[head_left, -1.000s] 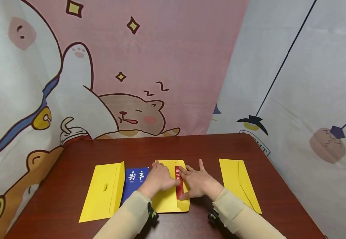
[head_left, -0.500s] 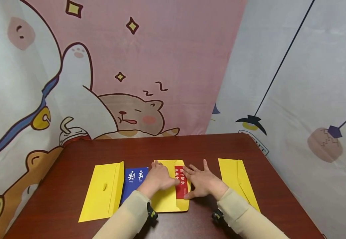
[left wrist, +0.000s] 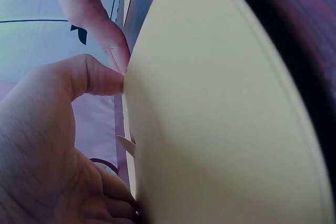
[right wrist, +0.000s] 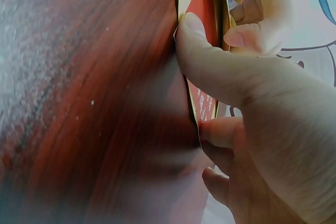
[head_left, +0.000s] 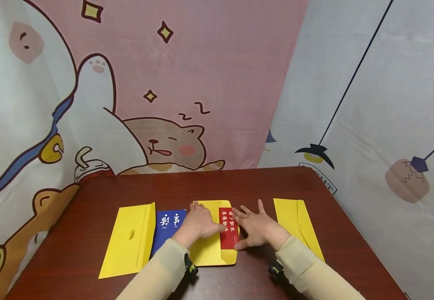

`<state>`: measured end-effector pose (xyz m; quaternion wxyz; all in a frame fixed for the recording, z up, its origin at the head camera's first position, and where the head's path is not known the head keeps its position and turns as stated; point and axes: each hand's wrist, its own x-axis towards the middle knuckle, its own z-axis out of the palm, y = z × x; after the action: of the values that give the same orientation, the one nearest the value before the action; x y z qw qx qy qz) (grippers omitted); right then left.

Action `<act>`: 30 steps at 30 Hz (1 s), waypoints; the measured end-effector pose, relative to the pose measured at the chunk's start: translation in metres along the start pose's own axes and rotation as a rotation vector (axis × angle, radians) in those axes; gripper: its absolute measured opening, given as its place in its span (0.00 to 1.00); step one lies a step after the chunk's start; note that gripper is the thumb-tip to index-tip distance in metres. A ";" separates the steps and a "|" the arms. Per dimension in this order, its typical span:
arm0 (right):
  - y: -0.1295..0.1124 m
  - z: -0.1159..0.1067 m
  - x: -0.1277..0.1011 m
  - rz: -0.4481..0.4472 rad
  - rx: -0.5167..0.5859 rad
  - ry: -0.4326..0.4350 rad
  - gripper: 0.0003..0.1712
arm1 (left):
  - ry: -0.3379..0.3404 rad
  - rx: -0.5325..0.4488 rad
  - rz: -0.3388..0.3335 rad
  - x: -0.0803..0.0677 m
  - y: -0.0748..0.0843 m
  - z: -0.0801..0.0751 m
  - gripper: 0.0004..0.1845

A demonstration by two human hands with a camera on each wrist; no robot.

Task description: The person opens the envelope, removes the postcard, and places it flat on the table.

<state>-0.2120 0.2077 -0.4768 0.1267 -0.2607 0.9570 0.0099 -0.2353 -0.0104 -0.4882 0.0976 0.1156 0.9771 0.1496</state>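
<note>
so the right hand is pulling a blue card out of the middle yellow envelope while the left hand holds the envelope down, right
Not quite: the card at the right hand is red, not blue, as the head view shows. A blue card lies apart, left of the middle yellow envelope. The left hand does rest on that envelope.

Dark reddish wood desk [head_left: 209, 183] pushed into a corner. Pink cartoon backdrop [head_left: 209, 62] with a sleeping bear behind it, pale grey cloth [head_left: 389, 104] with hanging lamp doodles on the right.

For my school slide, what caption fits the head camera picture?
Left hand rests on a yellow envelope while the right hand touches its red card.
</note>
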 end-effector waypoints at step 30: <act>0.023 -0.002 -0.006 -0.078 0.679 0.238 0.49 | -0.011 0.010 -0.001 0.002 0.000 0.002 0.55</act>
<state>-0.2192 0.2305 -0.4745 0.0941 -0.2395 0.9031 -0.3437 -0.2363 -0.0092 -0.4897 0.1024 0.1163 0.9774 0.1438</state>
